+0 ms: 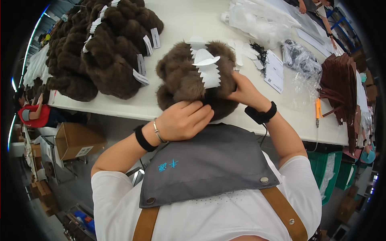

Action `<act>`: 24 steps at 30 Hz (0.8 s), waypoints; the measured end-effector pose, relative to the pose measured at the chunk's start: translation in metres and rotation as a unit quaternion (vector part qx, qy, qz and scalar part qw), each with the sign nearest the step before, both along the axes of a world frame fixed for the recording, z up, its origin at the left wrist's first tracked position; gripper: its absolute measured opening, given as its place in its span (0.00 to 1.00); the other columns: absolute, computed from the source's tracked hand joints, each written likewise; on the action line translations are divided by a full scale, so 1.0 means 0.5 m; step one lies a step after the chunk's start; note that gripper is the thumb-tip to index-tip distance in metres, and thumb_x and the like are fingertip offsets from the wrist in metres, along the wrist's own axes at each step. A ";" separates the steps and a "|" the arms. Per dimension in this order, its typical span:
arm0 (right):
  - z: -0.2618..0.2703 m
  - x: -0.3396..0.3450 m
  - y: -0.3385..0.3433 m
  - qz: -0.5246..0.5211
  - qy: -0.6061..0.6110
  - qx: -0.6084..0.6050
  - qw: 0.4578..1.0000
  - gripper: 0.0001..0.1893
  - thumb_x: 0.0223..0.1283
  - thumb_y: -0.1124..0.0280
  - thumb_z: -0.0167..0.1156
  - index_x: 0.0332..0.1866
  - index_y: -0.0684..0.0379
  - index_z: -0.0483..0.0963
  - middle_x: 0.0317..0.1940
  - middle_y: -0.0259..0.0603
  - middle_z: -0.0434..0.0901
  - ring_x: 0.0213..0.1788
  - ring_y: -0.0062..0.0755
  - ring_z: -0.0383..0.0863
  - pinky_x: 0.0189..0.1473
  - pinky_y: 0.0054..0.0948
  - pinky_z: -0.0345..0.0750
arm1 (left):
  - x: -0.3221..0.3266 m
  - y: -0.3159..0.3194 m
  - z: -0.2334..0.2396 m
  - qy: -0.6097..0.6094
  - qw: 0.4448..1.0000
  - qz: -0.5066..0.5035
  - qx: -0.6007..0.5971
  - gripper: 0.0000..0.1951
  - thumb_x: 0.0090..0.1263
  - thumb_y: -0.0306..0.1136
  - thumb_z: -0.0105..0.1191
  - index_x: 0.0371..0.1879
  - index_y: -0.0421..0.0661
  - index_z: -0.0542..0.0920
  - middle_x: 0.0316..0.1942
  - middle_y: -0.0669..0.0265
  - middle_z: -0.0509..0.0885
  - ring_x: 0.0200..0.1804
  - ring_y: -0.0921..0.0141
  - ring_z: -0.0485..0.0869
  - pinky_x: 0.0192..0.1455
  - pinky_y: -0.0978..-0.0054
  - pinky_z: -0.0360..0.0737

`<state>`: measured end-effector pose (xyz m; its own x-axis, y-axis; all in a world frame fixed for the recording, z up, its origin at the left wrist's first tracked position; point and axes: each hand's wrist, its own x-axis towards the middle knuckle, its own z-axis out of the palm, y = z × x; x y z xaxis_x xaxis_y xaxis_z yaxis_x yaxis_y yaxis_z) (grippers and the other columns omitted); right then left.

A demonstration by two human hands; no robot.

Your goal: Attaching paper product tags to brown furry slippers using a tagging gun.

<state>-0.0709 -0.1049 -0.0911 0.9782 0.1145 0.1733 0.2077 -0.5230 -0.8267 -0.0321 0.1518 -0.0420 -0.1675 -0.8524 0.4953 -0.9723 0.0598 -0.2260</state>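
A brown fluffy fur item (184, 81) with ridged white inserts (208, 73) down its middle lies on the white table in front of me. My left hand (187, 120) is at its near edge, fingers bent against the dark underside; whether they pinch anything is hidden. My right hand (247, 90) holds the item's right side, thumb and fingers partly sunk in the fur. Similar brown fur items (114, 69) with white inserts and printed tags (140, 77) are piled at the left. Black strings (259, 57) and white tags (273, 72) lie to the right.
Clear plastic bags (256, 24) and a crumpled clear bag (301, 58) lie toward the back right. Brown fabric pieces (339, 81) are stacked at the right edge, near an orange-handled tool (318, 110). A cardboard box (75, 140) stands left below the table, green bins (322, 174) right. Other people work nearby.
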 end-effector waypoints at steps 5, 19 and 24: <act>0.063 0.027 -0.022 0.079 0.137 0.022 0.987 0.30 0.46 0.74 0.65 0.59 0.64 0.69 0.48 0.42 0.80 0.49 0.27 0.76 0.54 0.26 0.71 | -0.026 -0.029 -0.093 0.039 0.968 0.218 0.116 0.19 0.53 0.30 0.51 0.45 0.38 0.77 0.41 0.62 0.77 0.50 0.65 0.74 0.44 0.74 0.75; -0.021 0.043 0.031 0.178 0.062 0.039 0.981 0.05 0.44 0.86 0.52 0.28 0.70 0.75 0.15 0.38 0.76 0.19 0.23 0.70 0.22 0.31 0.67 | -0.024 -0.020 -0.102 0.094 0.936 0.324 0.098 0.08 0.55 0.28 0.53 0.33 0.43 0.80 0.35 0.62 0.82 0.32 0.65 0.82 0.27 0.68 0.77; -0.049 0.033 -0.020 0.095 0.167 0.012 0.981 0.07 0.50 0.81 0.54 0.34 0.67 0.77 0.23 0.32 0.78 0.26 0.17 0.73 0.28 0.25 0.71 | -0.013 -0.035 -0.102 0.133 0.952 0.269 0.058 0.10 0.56 0.28 0.53 0.37 0.43 0.79 0.40 0.63 0.81 0.32 0.64 0.82 0.30 0.68 0.78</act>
<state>-0.0543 -0.1149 -0.1157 0.9425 0.2995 -0.1484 0.0145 -0.4800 -0.8771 -0.0386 0.1343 -0.0928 0.4268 -0.8308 0.3572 -0.8914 -0.4531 0.0111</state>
